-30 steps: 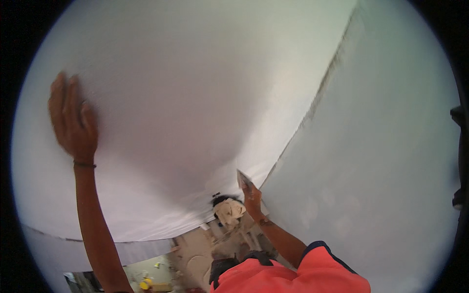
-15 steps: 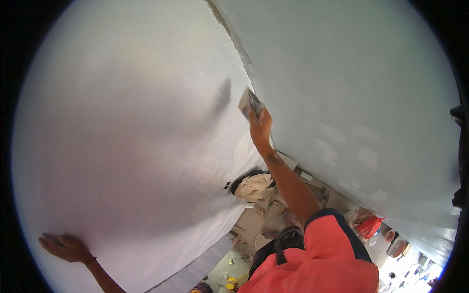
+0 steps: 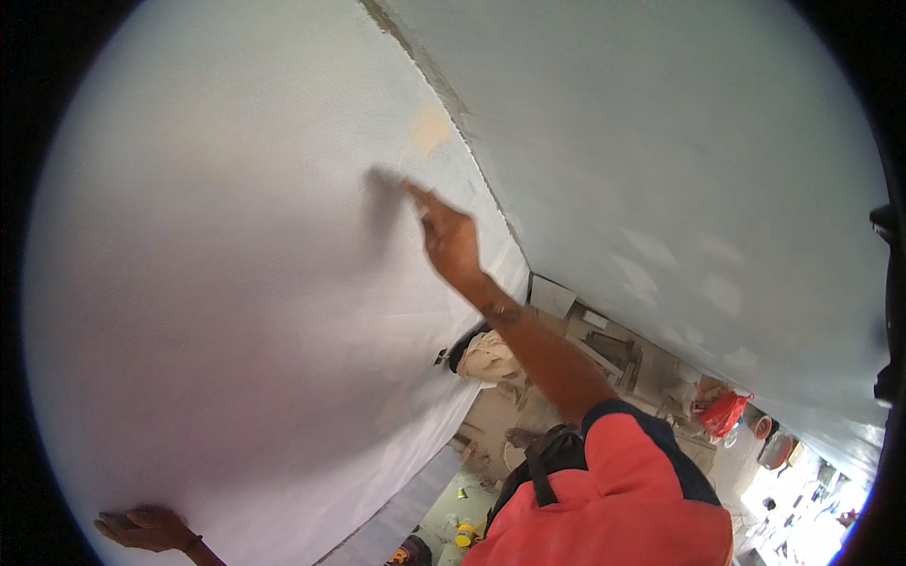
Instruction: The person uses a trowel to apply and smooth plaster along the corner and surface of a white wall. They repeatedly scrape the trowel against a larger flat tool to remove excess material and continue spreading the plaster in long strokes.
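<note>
My right hand [image 3: 451,243] is raised at the left-hand wall, its index finger stretched forward and the other fingers curled. It grips a flat putty knife [image 3: 383,176], blurred by motion, so its blade is hard to make out. A soft shadow falls below it on the pale wall [image 3: 236,283]. A tan patch of filler [image 3: 431,130] shows on the wall above the hand, beside the rough corner seam [image 3: 444,94]. At the lower left my left hand [image 3: 149,530] rests against the same wall, fingers extended and holding nothing.
A grey-green wall [image 3: 661,170] with paler patches rises at the right. Below lie a beige cloth bundle [image 3: 489,357], a red plastic bag [image 3: 725,415], a yellow container [image 3: 464,535] and scattered boards on the floor. Brightly lit clutter stands at the lower right.
My right hand has moved left, away from the corner seam, uncovering the tan patch. My left hand sits lower in the picture. The view has shifted slightly.
</note>
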